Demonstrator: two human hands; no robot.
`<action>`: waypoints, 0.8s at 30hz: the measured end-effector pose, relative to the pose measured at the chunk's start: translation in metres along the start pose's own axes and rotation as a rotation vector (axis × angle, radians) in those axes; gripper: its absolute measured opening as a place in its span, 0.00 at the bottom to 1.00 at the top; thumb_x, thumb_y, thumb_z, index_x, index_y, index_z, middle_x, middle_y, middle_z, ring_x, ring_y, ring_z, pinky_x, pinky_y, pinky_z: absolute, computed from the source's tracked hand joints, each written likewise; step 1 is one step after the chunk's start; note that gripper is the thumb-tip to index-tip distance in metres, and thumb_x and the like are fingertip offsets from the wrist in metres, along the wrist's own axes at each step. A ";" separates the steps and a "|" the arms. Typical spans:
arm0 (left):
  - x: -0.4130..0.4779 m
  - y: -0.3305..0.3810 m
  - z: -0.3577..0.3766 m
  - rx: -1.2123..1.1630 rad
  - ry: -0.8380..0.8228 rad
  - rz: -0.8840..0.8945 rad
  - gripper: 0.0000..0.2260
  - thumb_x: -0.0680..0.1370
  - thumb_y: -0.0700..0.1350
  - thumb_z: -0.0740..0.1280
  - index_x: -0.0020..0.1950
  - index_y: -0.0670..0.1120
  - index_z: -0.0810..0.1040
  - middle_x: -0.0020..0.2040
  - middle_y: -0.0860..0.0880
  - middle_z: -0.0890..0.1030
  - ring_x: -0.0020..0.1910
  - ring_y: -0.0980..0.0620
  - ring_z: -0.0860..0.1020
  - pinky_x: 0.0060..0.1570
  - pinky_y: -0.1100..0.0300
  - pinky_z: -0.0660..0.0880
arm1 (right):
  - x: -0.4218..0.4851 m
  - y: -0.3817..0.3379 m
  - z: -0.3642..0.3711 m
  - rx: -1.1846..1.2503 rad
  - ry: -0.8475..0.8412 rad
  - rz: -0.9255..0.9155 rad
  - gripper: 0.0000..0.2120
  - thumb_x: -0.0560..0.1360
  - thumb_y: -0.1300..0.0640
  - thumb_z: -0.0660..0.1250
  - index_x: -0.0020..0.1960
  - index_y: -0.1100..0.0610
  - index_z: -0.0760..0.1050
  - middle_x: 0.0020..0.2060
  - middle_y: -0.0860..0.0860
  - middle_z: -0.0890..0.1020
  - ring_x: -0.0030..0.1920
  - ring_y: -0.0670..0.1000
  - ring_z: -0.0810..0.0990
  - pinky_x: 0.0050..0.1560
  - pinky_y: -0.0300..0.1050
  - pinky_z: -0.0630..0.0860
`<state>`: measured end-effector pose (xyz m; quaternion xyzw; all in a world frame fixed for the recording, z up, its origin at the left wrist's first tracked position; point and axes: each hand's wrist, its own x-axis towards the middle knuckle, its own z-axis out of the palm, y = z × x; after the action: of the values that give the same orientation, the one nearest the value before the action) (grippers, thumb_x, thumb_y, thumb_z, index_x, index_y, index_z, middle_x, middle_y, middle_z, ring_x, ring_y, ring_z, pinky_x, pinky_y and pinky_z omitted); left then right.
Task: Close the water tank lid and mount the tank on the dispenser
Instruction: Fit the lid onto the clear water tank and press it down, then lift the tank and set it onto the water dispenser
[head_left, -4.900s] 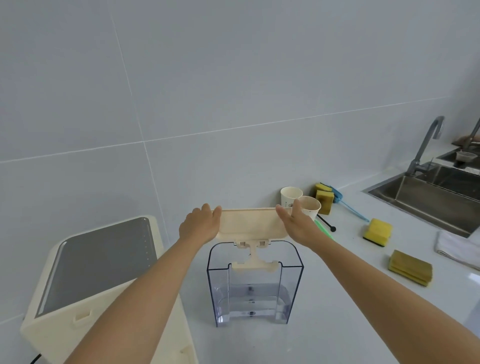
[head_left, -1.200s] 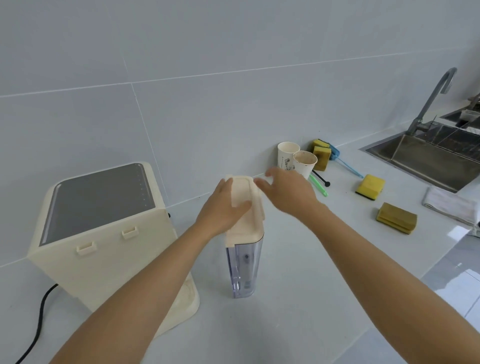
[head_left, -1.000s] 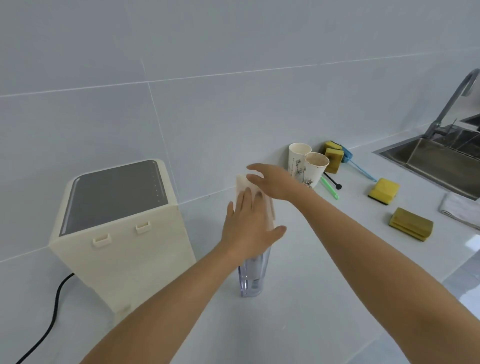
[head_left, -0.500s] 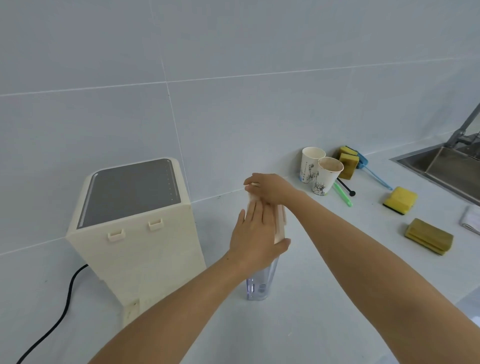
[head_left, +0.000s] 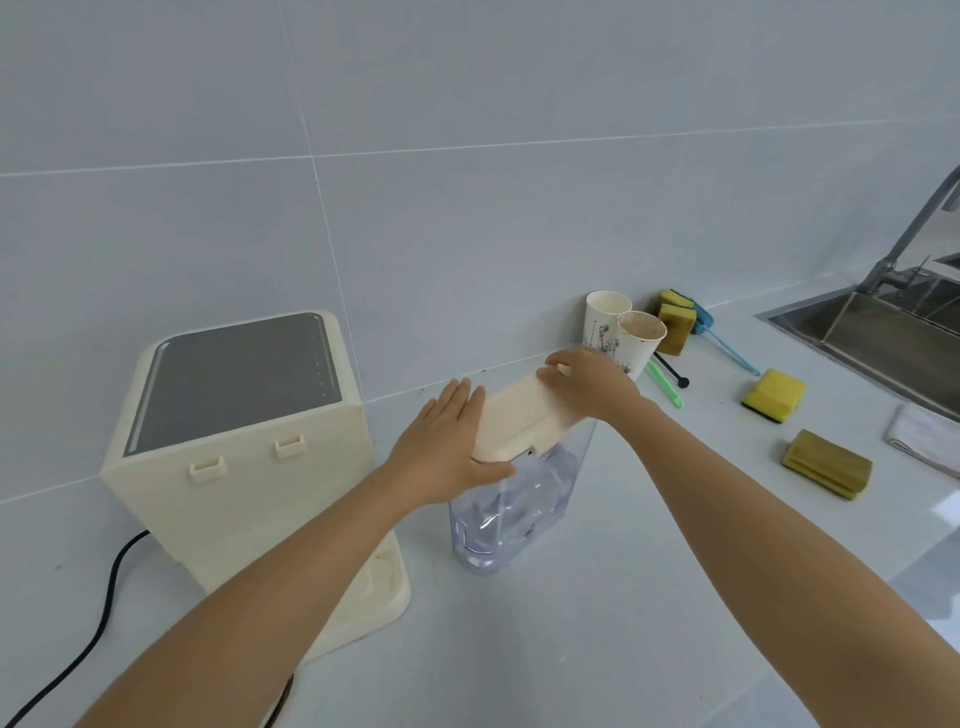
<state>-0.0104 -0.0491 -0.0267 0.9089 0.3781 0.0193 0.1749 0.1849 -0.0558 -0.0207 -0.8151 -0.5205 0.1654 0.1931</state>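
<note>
The clear water tank (head_left: 519, 512) stands on the white counter just right of the cream dispenser (head_left: 239, 483), with its cream lid (head_left: 519, 415) shut on top. It holds a little water and looks slightly tilted and blurred. My left hand (head_left: 447, 447) lies flat against the tank's near left end, thumb hooked under the lid edge. Over the far right end of the lid, my right hand (head_left: 587, 384) grips it. The dispenser's back faces me, showing two small hooks and a low base ledge (head_left: 387, 577).
Two paper cups (head_left: 623, 338) stand by the wall behind the tank. Sponges (head_left: 774, 387) (head_left: 826, 462), a blue brush (head_left: 722, 338) and a white cloth (head_left: 924, 436) lie to the right before the steel sink (head_left: 872, 322). A black power cable (head_left: 88, 639) runs left of the dispenser.
The tank has been turned from end-on to show its broad side, with the lid shut. My left hand slid to its left end; my right hand stays on the far end.
</note>
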 end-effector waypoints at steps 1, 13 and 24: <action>0.001 -0.003 -0.002 -0.007 0.002 0.001 0.42 0.73 0.59 0.63 0.75 0.42 0.42 0.77 0.44 0.42 0.76 0.50 0.40 0.74 0.56 0.43 | -0.004 0.004 -0.002 0.030 0.019 0.009 0.17 0.74 0.48 0.56 0.58 0.53 0.75 0.60 0.56 0.75 0.58 0.55 0.73 0.56 0.51 0.72; 0.026 -0.034 -0.004 -0.309 0.072 -0.108 0.34 0.73 0.52 0.67 0.74 0.45 0.55 0.74 0.45 0.63 0.71 0.46 0.64 0.67 0.54 0.62 | -0.057 0.027 -0.008 0.083 0.038 0.040 0.20 0.77 0.52 0.58 0.65 0.61 0.68 0.64 0.63 0.70 0.63 0.61 0.68 0.59 0.50 0.69; 0.037 -0.042 0.022 -0.647 -0.067 -0.110 0.34 0.72 0.48 0.69 0.73 0.50 0.54 0.73 0.50 0.64 0.71 0.49 0.62 0.66 0.56 0.62 | -0.070 0.050 0.011 0.538 0.028 0.034 0.57 0.63 0.55 0.77 0.74 0.52 0.36 0.76 0.51 0.48 0.75 0.52 0.50 0.74 0.52 0.53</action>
<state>-0.0092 -0.0030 -0.0650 0.7845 0.3951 0.0991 0.4675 0.1901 -0.1371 -0.0500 -0.7453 -0.4416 0.2896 0.4070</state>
